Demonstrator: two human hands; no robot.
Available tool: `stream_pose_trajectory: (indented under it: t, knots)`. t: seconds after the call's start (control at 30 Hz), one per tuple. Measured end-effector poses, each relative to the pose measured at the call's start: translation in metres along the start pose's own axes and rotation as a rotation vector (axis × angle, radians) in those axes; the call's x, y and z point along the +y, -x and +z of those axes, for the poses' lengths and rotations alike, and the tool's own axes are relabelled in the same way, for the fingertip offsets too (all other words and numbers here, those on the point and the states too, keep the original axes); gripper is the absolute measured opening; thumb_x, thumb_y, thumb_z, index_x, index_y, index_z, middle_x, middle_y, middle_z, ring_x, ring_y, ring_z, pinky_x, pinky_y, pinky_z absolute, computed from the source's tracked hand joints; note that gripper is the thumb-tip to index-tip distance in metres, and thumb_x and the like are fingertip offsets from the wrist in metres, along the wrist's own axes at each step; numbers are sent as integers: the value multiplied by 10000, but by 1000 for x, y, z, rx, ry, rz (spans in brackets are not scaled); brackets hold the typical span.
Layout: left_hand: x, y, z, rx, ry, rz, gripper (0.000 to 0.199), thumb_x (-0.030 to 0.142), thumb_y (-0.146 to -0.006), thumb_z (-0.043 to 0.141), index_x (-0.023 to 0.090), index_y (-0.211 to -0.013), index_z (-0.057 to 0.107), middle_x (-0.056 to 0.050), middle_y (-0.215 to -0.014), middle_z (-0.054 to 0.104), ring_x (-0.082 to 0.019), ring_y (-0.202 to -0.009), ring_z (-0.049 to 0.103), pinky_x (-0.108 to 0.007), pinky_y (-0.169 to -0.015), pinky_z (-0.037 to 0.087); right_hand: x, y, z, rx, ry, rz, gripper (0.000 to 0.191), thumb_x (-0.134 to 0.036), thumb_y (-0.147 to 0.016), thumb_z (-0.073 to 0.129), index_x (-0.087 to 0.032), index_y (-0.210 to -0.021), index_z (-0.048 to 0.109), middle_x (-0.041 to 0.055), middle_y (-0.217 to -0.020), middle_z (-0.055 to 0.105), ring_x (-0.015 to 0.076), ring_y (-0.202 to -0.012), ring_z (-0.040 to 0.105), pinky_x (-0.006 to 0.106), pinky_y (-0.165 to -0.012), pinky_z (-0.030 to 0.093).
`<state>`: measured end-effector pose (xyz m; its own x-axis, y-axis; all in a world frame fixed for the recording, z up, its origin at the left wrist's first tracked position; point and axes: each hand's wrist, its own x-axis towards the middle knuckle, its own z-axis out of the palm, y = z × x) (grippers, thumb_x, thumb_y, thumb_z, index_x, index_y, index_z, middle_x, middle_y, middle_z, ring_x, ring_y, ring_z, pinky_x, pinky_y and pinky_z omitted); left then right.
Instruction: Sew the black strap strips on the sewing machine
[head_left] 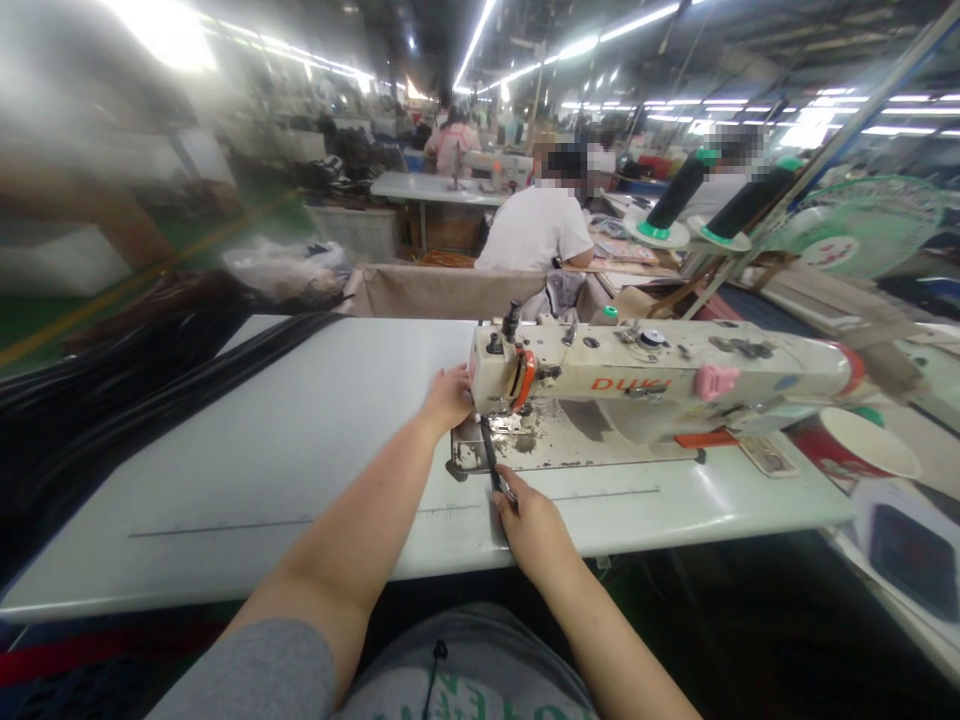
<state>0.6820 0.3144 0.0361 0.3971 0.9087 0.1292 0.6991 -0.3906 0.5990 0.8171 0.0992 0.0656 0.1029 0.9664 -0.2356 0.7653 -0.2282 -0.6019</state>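
Observation:
A white sewing machine (600,375) with an orange part at its head stands on the pale table. A narrow black strip (489,445) runs from beneath the machine's needle area towards me. My right hand (529,520) pinches the near end of this strip between thumb and fingers, just in front of the metal bed plate (555,440). Reaching in from the left, my left hand (448,398) is bent beside the machine head, near the strip's far end. Its fingertips are partly hidden by the head, so whatever they hold cannot be made out.
Long black strips (247,345) lie in a pile over the table's left side. Black thread cones (675,195) stand behind the machine, near a green fan (862,230). A phone (915,560) and a round container (862,445) are at right. A person in white (536,225) sits ahead, beyond a fabric-lined bin (427,292).

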Motion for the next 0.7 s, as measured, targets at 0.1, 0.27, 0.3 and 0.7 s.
stream_pose_trajectory:
  t: [0.1, 0.27, 0.3, 0.7]
  knots:
    - [0, 0, 0, 7, 14, 5, 376, 219, -802, 735, 270, -1172, 776, -66, -1371, 700, -333, -1408, 495, -582, -1267, 144, -2, -1, 0, 11, -4, 6, 488, -237, -1007, 522, -198, -1490, 576, 142, -1268, 743, 294, -1184, 704, 366, -1004, 509]
    - [0, 0, 2, 34, 50, 12, 405, 151, -781, 707, 248, -1170, 770, -75, -1359, 707, -332, -1404, 502, -586, -1268, 123, -1, -3, 0, 33, -28, 2, 474, -236, -995, 533, -201, -1463, 600, 140, -1200, 766, 293, -1125, 723, 362, -955, 517]
    - [0, 0, 2, 42, 61, 12, 393, 141, -776, 703, 245, -1147, 776, -73, -1351, 711, -337, -1396, 510, -589, -1266, 128, -1, -4, 1, 37, -34, -1, 475, -242, -996, 533, -204, -1465, 599, 135, -1166, 776, 290, -1097, 730, 360, -938, 521]
    - [-15, -1, 2, 252, 357, -151, 129, 256, -787, 669, 193, -874, 741, -83, -1086, 751, -270, -1080, 674, -374, -958, 507, 8, -5, 4, 235, -99, -114, 422, -278, -972, 578, -195, -1383, 626, 125, -1195, 652, 251, -1023, 674, 370, -931, 533]
